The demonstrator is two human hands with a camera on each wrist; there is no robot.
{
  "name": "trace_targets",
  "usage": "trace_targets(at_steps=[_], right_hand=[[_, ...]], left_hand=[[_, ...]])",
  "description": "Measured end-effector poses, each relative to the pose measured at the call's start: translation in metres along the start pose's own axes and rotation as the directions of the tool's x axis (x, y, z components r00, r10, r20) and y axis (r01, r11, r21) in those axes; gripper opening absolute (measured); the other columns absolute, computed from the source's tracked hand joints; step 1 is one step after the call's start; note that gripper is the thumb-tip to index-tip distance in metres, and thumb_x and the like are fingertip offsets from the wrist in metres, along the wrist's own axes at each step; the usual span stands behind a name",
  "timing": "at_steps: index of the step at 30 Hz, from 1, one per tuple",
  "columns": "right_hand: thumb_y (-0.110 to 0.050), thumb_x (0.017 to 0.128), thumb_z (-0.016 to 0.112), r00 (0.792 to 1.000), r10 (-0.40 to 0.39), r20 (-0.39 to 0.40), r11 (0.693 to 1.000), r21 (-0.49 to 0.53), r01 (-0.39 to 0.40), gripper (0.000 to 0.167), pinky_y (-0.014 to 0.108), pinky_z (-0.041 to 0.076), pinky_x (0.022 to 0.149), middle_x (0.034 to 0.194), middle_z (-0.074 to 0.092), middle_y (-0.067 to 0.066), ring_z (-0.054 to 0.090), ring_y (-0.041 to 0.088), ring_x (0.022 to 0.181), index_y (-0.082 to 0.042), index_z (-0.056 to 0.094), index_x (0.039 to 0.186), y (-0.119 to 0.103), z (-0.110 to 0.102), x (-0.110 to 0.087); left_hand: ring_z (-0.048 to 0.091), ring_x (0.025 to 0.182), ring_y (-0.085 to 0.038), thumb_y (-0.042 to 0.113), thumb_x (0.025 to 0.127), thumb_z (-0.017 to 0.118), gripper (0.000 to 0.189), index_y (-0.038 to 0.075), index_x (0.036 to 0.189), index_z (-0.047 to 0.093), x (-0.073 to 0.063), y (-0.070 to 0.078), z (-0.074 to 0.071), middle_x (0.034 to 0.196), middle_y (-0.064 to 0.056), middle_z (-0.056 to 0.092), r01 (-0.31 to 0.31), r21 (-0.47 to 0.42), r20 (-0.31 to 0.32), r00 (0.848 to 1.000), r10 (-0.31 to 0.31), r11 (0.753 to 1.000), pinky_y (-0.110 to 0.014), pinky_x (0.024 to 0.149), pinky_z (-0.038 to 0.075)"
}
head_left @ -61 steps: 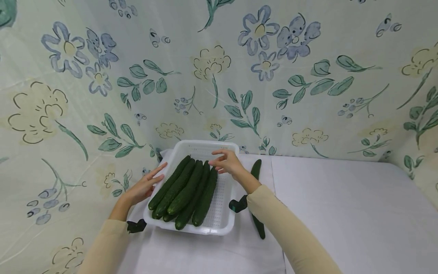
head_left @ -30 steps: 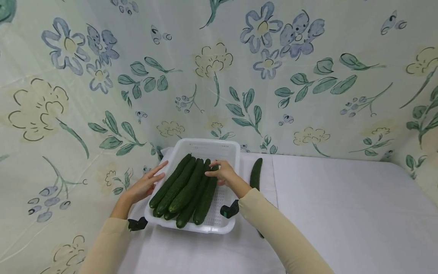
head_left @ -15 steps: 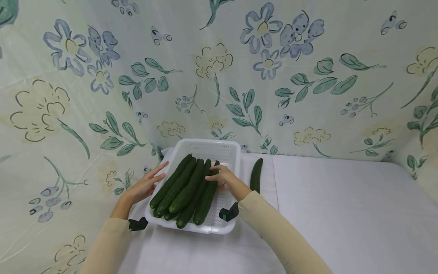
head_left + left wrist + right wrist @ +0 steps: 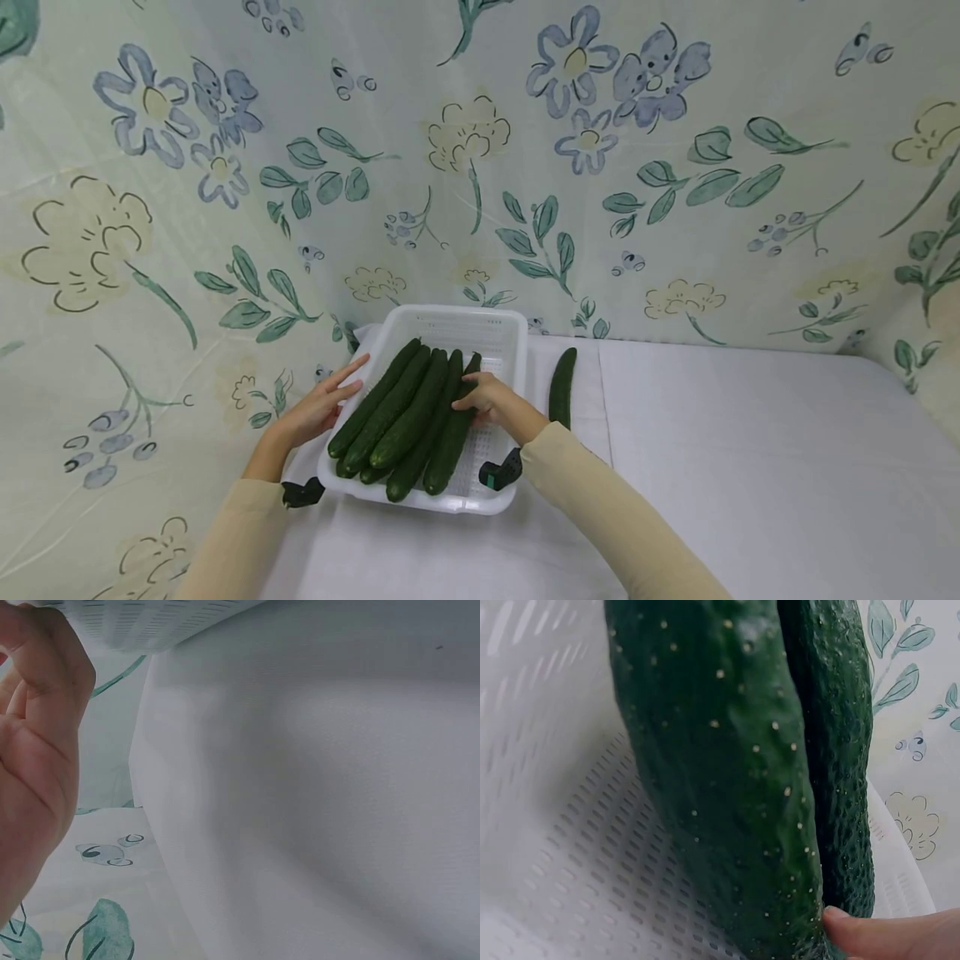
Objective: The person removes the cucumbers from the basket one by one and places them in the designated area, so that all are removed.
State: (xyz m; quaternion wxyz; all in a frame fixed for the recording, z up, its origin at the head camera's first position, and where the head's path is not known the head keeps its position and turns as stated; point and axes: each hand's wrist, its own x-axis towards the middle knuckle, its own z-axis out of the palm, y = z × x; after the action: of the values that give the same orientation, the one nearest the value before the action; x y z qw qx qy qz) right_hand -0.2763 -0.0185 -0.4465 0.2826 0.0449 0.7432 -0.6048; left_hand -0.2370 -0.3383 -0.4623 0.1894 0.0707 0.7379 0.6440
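Observation:
A white perforated plastic basket [image 4: 498, 342] holds several long dark green cucumbers lying side by side. My right hand [image 4: 497, 400] reaches in from the right and grips the rightmost cucumber [image 4: 447, 454] at its upper part. In the right wrist view the thumb [image 4: 870, 934] presses against a bumpy cucumber [image 4: 712, 765]; the other fingers are out of sight. My left hand [image 4: 311, 414] rests at the basket's left side, its fingers extended along the rim. The left wrist view shows that hand [image 4: 37, 735] beside the basket's slotted wall [image 4: 165, 619].
One more cucumber [image 4: 561, 387] lies on the white tablecloth [image 4: 750, 450] right of the basket, its lower part hidden by my right sleeve [image 4: 615, 508]. A flower-patterned curtain [image 4: 465, 192] hangs behind and to the left.
My right hand has come down from above the basket's right side onto the rightmost cucumber and slid slightly toward me along it. The left hand and basket stay put.

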Motion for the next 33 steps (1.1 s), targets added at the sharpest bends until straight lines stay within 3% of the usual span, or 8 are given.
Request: trace_targets(at_steps=[5, 15, 19, 22, 28, 33], right_hand=[[0.01, 0.081, 0.077, 1.0, -0.007, 0.013, 1.0, -0.007, 0.007, 0.074, 0.048, 0.056, 0.078, 0.144, 0.037, 0.032, 0.057, 0.044, 0.115, -0.001, 0.045, 0.146, 0.006, -0.001, 0.012], [0.015, 0.085, 0.07, 1.0, -0.009, 0.01, 0.997, 0.073, 0.008, 0.073, 0.051, 0.05, 0.092, 0.145, 0.037, 0.032, 0.05, 0.046, 0.125, 0.001, 0.039, 0.15, -0.001, 0.001, -0.005], [0.015, 0.086, 0.069, 1.0, 0.003, 0.021, 0.993, 0.119, -0.006, 0.073, 0.05, 0.049, 0.094, 0.144, 0.038, 0.032, 0.05, 0.045, 0.125, 0.0, 0.038, 0.151, -0.002, 0.0, -0.003], [0.015, 0.086, 0.068, 1.0, 0.012, 0.027, 0.989, 0.144, -0.016, 0.074, 0.049, 0.05, 0.093, 0.141, 0.04, 0.032, 0.053, 0.044, 0.122, -0.002, 0.038, 0.151, -0.002, -0.002, -0.001], [0.014, 0.086, 0.069, 0.999, 0.002, 0.033, 0.987, 0.163, -0.007, 0.073, 0.049, 0.052, 0.089, 0.143, 0.04, 0.032, 0.061, 0.041, 0.112, -0.005, 0.041, 0.151, -0.003, -0.004, -0.002], [0.013, 0.086, 0.07, 0.999, -0.029, 0.035, 0.981, 0.192, 0.022, 0.074, 0.051, 0.052, 0.089, 0.14, 0.045, 0.031, 0.065, 0.038, 0.106, -0.006, 0.041, 0.151, -0.006, -0.006, -0.006]], left_hand=[[0.065, 0.085, -0.012, 0.03, 0.109, 0.042, 0.058, 0.033, 0.161, 0.017, 0.001, -0.001, 0.001, 0.146, -0.008, 0.043, 0.0, 0.013, -0.009, 1.0, 0.0, 1.0, -0.027, 0.068, 0.054], [0.066, 0.087, -0.012, 0.03, 0.109, 0.043, 0.058, 0.032, 0.161, 0.017, 0.001, -0.002, 0.0, 0.143, -0.005, 0.046, 0.0, 0.009, -0.005, 1.0, 0.0, 1.0, -0.028, 0.07, 0.055], [0.066, 0.098, -0.015, 0.028, 0.109, 0.041, 0.058, 0.032, 0.161, 0.016, 0.001, 0.0, 0.0, 0.148, -0.011, 0.04, -0.005, 0.008, 0.001, 1.0, 0.005, 1.0, -0.032, 0.077, 0.056], [0.065, 0.105, -0.016, 0.028, 0.109, 0.041, 0.058, 0.032, 0.161, 0.016, 0.002, 0.0, 0.0, 0.151, -0.014, 0.035, -0.005, 0.002, 0.003, 1.0, 0.005, 1.0, -0.035, 0.081, 0.056], [0.067, 0.09, -0.013, 0.03, 0.109, 0.042, 0.058, 0.032, 0.161, 0.016, 0.0, -0.001, 0.001, 0.146, -0.008, 0.043, 0.002, 0.01, 0.001, 1.0, -0.002, 1.0, -0.029, 0.071, 0.055], [0.067, 0.091, -0.014, 0.029, 0.109, 0.041, 0.058, 0.033, 0.161, 0.016, -0.001, 0.001, 0.001, 0.144, -0.007, 0.044, 0.006, 0.007, -0.006, 1.0, -0.005, 1.0, -0.029, 0.072, 0.055]])
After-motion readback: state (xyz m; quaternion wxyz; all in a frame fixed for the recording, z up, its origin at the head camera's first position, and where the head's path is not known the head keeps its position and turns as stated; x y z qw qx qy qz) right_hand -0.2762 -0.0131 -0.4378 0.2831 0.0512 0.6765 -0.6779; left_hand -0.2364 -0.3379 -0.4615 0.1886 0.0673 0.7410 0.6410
